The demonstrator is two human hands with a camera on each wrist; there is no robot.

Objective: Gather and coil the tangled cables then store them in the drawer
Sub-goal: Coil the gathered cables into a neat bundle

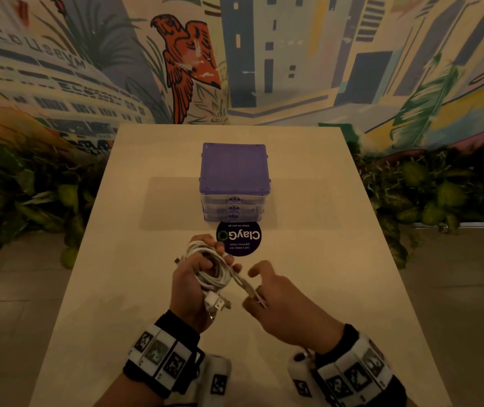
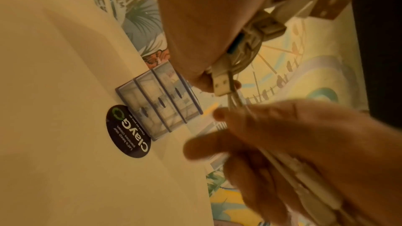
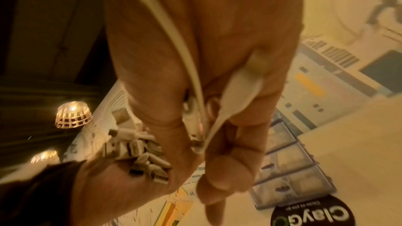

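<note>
My left hand [image 1: 202, 268] grips a coil of white cables [image 1: 213, 270] above the near middle of the table, several USB plugs [image 1: 217, 304] hanging out below the palm. A loose strand [image 1: 243, 284] runs from the coil to my right hand [image 1: 260, 292], which pinches its end between thumb and fingers. In the left wrist view the plugs [image 2: 222, 83] and the coil [image 2: 250, 49] show against the palm. In the right wrist view the strands [image 3: 195, 109] pass through my curled fingers [image 3: 226, 178]. The purple drawer unit [image 1: 235, 183] stands beyond, all three clear drawers shut.
A round dark ClayG sticker [image 1: 239, 237] lies on the pale table [image 1: 308, 259] just in front of the drawer unit. Leafy plants [image 1: 440, 189] flank the table on both sides, a painted mural wall behind.
</note>
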